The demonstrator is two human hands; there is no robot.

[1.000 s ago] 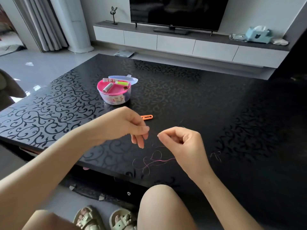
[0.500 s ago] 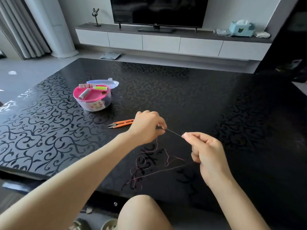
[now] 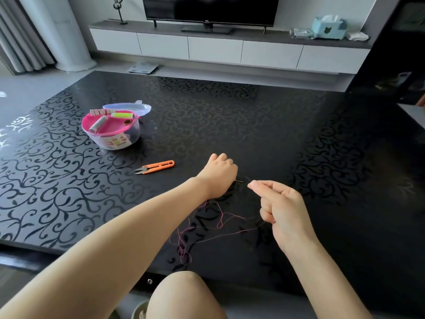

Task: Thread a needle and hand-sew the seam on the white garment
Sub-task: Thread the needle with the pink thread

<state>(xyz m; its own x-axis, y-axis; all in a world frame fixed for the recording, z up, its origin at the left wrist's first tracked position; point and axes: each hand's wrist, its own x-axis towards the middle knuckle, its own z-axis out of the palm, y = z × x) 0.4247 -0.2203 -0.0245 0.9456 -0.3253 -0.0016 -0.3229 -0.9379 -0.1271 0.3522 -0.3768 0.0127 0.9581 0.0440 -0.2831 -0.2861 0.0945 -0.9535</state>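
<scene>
Black scroll-patterned table (image 3: pixel 253 125); white cabinet (image 3: pixel 213 50) under television (image 3: pixel 207 8); grey curtains (image 3: pixel 20 42) left; pale floor (image 3: pixel 27 88), probably tile.

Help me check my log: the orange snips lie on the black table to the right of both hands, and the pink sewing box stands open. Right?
Wrong side: head view shows the orange snips on the black table left of the left hand and right hand. The pink sewing box does stand open.

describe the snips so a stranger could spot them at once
On the black scroll-patterned table, find the round pink sewing box on its left part. The snips lie flat on the near side of it, between the box and the left hand, touching neither. They are the only orange thing there, slim with pointed metal tips.
</scene>
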